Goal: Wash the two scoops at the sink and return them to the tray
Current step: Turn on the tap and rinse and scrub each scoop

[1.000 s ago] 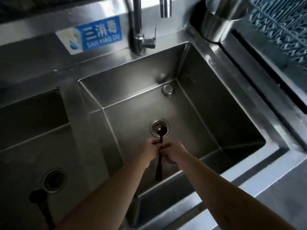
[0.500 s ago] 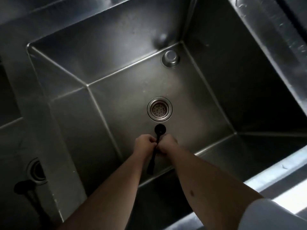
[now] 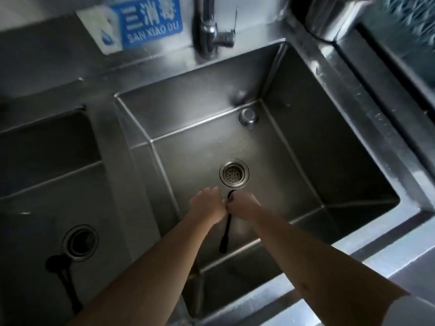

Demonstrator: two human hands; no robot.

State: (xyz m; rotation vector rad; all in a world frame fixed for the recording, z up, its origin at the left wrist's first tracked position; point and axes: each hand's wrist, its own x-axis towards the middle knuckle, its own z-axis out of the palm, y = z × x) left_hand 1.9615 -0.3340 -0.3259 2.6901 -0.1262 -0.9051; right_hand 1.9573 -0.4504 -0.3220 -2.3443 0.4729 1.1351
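Note:
Over the middle of the right sink basin (image 3: 306, 161) both my hands close on one black scoop (image 3: 226, 231). My left hand (image 3: 207, 204) and my right hand (image 3: 242, 204) meet at its upper part, hiding most of the bowl. Its thin handle hangs down toward me below the fists. The second black scoop (image 3: 61, 276) lies in the left basin (image 3: 47, 184), its round bowl beside that basin's drain and its handle pointing toward me. No tray is in view.
The faucet (image 3: 207, 27) stands behind the right basin, with no water visibly running. A strainer drain (image 3: 234, 174) sits just beyond my hands. A steel container (image 3: 329, 17) and a blue rack (image 3: 412, 24) are at the far right.
The view swung down into the basin and back up, so the faucet and sign show again. My hands stay closed on the scoop, which now sits nearer me than the drain.

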